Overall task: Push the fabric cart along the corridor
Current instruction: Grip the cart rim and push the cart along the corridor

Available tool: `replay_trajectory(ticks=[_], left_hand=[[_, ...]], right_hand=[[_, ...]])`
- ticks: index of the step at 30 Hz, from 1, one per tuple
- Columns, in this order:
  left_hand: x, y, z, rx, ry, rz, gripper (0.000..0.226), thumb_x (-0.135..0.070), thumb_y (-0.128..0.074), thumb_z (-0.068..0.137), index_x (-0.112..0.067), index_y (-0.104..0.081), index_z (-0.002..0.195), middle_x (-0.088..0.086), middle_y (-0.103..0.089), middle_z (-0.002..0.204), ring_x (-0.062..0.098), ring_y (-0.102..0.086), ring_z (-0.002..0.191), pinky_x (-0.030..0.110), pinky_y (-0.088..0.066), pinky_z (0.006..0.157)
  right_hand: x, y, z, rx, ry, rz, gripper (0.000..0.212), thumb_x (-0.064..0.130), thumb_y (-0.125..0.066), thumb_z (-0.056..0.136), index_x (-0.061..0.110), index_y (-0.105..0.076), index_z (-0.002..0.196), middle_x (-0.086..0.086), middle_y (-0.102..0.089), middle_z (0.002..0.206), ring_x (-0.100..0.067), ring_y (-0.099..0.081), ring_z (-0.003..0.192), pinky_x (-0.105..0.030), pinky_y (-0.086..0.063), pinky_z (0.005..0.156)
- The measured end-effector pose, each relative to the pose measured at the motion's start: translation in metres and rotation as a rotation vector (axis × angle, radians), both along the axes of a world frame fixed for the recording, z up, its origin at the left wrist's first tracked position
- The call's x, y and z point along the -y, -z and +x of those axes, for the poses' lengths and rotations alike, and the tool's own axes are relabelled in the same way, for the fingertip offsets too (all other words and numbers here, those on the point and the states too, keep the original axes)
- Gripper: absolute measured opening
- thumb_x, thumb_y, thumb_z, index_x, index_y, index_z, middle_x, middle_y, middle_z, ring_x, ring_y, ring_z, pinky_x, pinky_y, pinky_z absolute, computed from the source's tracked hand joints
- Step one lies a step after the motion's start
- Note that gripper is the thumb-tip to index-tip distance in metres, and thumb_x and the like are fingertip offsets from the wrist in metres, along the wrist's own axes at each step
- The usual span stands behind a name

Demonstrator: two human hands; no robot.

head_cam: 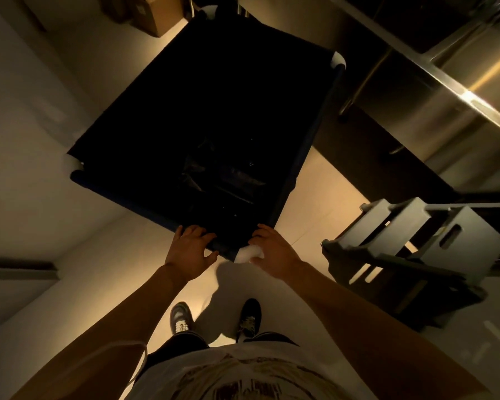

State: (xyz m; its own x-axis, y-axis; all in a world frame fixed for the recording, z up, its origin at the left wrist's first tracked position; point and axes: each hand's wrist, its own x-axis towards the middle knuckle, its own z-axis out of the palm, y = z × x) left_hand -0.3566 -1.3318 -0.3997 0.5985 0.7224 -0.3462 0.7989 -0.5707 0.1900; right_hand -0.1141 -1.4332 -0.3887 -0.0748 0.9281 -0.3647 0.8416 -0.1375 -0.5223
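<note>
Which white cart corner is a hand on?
The near corner, gripped by the right hand. The right, left and far corners are untouched.

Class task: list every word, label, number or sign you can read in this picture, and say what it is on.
None can be read.
T-shirt: a dark print, too cropped and blurred to read as text.
Cardboard box: no legible label.
Fabric cart: no marking shows.

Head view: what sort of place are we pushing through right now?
Probably a back-of-house service corridor, perhaps beside a commercial kitchen. Stainless steel counters line the right side, grey plastic crates are stacked near them, and cardboard boxes sit ahead by the wall.
</note>
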Motion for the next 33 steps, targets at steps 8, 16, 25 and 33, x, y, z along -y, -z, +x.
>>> replay_trajectory(ticks=[8,16,25,33], left_hand=[[-0.047,-0.004,-0.051,0.011,0.121,-0.019,0.05,-0.051,-0.05,0.096,-0.032,-0.05,0.143,-0.002,-0.056,0.145,0.022,-0.044,0.14,0.046,-0.019,0.123],[-0.144,-0.005,-0.158,-0.003,0.229,0.017,0.081,-0.068,-0.017,0.081,-0.028,-0.054,0.14,0.004,-0.06,0.137,0.027,-0.051,0.132,0.047,-0.023,0.12],[-0.162,-0.008,-0.23,0.092,0.263,-0.049,0.079,-0.065,-0.022,0.08,-0.023,-0.065,0.132,0.008,-0.068,0.128,0.031,-0.058,0.125,0.049,-0.03,0.116],[-0.15,0.003,-0.274,0.053,0.315,-0.05,0.045,-0.047,-0.059,0.095,-0.028,-0.061,0.136,0.002,-0.066,0.132,0.027,-0.056,0.129,0.05,-0.029,0.117]], right_hand=[[0.003,-0.001,-0.044,0.093,0.098,-0.066,0.053,0.046,-0.065,0.091,0.021,-0.06,0.137,-0.004,-0.05,0.148,-0.023,-0.029,0.15,-0.039,-0.011,0.128],[0.009,0.001,-0.136,0.24,0.372,-0.009,0.044,0.047,-0.062,0.094,0.025,-0.065,0.132,0.001,-0.064,0.134,-0.021,-0.051,0.133,-0.039,-0.024,0.124],[0.021,-0.009,-0.226,0.235,0.624,-0.12,0.046,0.044,-0.058,0.096,0.032,-0.055,0.141,0.003,-0.052,0.149,-0.023,-0.037,0.142,-0.039,-0.023,0.123],[0.052,-0.016,-0.278,0.229,0.639,-0.201,0.047,0.035,-0.05,0.099,0.03,-0.049,0.145,-0.001,-0.048,0.152,-0.024,-0.033,0.144,-0.034,-0.023,0.122]])
